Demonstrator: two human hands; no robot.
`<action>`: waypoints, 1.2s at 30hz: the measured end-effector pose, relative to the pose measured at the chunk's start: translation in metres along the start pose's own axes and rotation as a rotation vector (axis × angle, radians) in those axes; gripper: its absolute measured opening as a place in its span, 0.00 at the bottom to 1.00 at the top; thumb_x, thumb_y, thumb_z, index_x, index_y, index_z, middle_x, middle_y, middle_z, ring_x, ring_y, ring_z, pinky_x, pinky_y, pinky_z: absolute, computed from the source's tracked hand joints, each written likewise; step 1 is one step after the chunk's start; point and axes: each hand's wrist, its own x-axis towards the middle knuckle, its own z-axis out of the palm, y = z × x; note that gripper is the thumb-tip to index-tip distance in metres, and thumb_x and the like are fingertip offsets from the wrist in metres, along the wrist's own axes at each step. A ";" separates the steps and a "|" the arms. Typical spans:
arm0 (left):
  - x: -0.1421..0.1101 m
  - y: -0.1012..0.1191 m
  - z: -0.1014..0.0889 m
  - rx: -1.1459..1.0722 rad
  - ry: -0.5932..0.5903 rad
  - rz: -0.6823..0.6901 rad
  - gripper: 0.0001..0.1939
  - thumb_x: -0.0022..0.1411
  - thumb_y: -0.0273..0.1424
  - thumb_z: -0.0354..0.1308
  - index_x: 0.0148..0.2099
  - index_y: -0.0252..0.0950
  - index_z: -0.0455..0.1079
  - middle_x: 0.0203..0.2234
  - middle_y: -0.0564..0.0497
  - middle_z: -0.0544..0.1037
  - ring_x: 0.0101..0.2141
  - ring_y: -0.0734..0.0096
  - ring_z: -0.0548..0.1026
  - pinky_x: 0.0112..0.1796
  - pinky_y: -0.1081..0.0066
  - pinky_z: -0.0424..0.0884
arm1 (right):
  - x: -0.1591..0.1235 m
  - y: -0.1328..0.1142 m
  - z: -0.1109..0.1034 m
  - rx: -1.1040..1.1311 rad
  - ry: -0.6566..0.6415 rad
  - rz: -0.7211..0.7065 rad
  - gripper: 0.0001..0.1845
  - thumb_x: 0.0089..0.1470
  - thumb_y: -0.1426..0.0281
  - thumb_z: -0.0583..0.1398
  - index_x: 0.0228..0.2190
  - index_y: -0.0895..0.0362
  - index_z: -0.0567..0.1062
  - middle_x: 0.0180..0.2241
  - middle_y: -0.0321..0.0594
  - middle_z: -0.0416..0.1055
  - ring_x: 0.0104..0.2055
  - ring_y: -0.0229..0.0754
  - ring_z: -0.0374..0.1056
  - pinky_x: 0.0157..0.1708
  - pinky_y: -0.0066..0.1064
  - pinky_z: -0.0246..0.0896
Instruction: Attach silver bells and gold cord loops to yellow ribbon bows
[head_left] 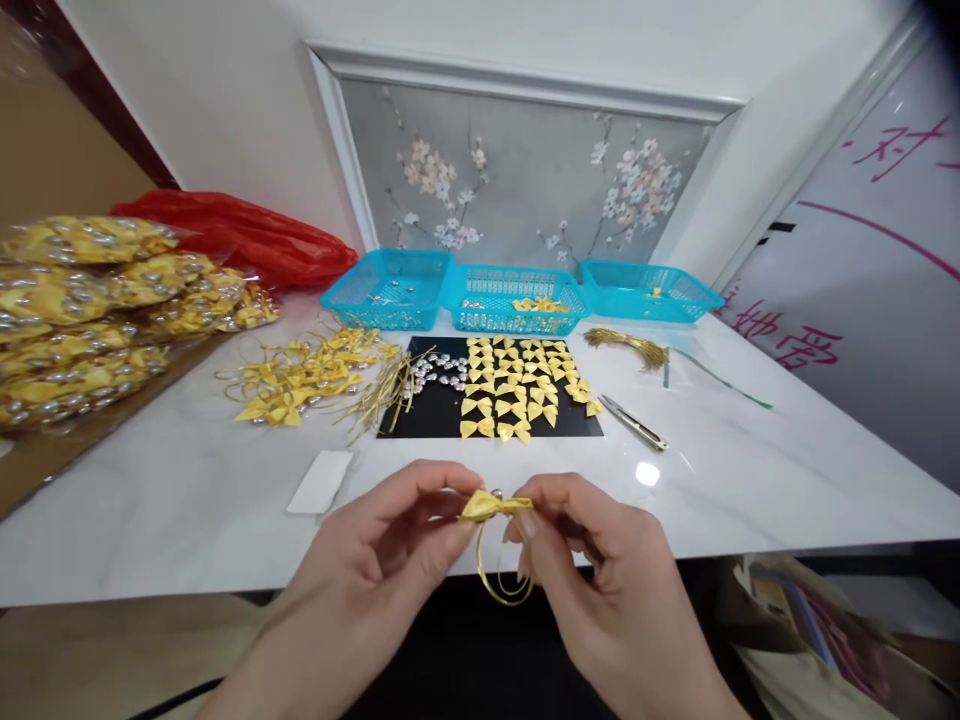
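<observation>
A yellow bow (480,506) held between left hand (397,540) and right hand (604,560)

The person grasps the bow by its two ends. The left hand pinches one end between thumb and fingers, and the right hand grips the other in the same way. A silver bead (496,494) shows at the middle of the bow's upper edge, and a loop of gold cord (508,604) hangs below, beside the right fingers. The bow is raised in front of the person, near the close edge of a white table (225,540).

Beyond the hands lies a black mat (427,425), with columns of small bows (511,382) and a cluster of loose beads (444,372) at their left. Cut gold strands (382,395) overlap the mat's left side. Next to them is a pile of corded bows (311,368), with a white card (321,482) nearer the person. Thread snips (635,425) rest to the right of the mat, and a bundle of gold cord (626,347) lies farther back.

Three blue baskets (390,318) stand along the wall; the middle one contains bows and beads. At far left, clear bags (67,300) of bows are stacked beside a red bag (240,235).
</observation>
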 end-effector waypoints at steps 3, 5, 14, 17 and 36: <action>0.000 0.002 0.006 0.047 0.007 0.025 0.09 0.57 0.28 0.63 0.41 0.45 0.76 0.35 0.54 0.82 0.35 0.70 0.80 0.36 0.79 0.77 | -0.001 0.001 0.002 -0.092 0.040 -0.093 0.06 0.61 0.74 0.55 0.34 0.55 0.72 0.25 0.33 0.71 0.24 0.34 0.66 0.23 0.24 0.61; 0.000 0.004 0.009 0.096 0.028 0.046 0.05 0.58 0.28 0.62 0.37 0.44 0.77 0.31 0.56 0.81 0.32 0.72 0.79 0.33 0.80 0.76 | -0.003 0.001 0.004 -0.144 0.068 -0.145 0.07 0.61 0.75 0.54 0.35 0.56 0.73 0.26 0.33 0.72 0.25 0.35 0.67 0.24 0.24 0.62; 0.005 0.002 0.011 0.069 0.069 -0.037 0.03 0.55 0.30 0.63 0.31 0.41 0.78 0.24 0.55 0.81 0.27 0.70 0.78 0.29 0.77 0.75 | 0.003 0.008 -0.011 -0.216 0.031 -0.145 0.09 0.64 0.72 0.54 0.44 0.54 0.71 0.31 0.34 0.75 0.30 0.36 0.72 0.31 0.25 0.66; 0.005 -0.005 0.008 0.044 0.098 -0.063 0.02 0.55 0.32 0.65 0.31 0.41 0.78 0.25 0.54 0.82 0.28 0.69 0.80 0.29 0.76 0.75 | 0.023 0.037 -0.045 -0.546 0.117 0.029 0.13 0.64 0.65 0.53 0.46 0.54 0.72 0.34 0.37 0.77 0.33 0.39 0.74 0.34 0.27 0.67; 0.007 0.001 0.013 0.119 0.262 0.089 0.04 0.54 0.30 0.64 0.28 0.43 0.79 0.24 0.56 0.83 0.26 0.70 0.79 0.28 0.77 0.73 | 0.076 0.127 -0.107 -1.231 0.011 0.403 0.13 0.67 0.65 0.53 0.38 0.62 0.73 0.34 0.42 0.72 0.36 0.41 0.70 0.36 0.34 0.64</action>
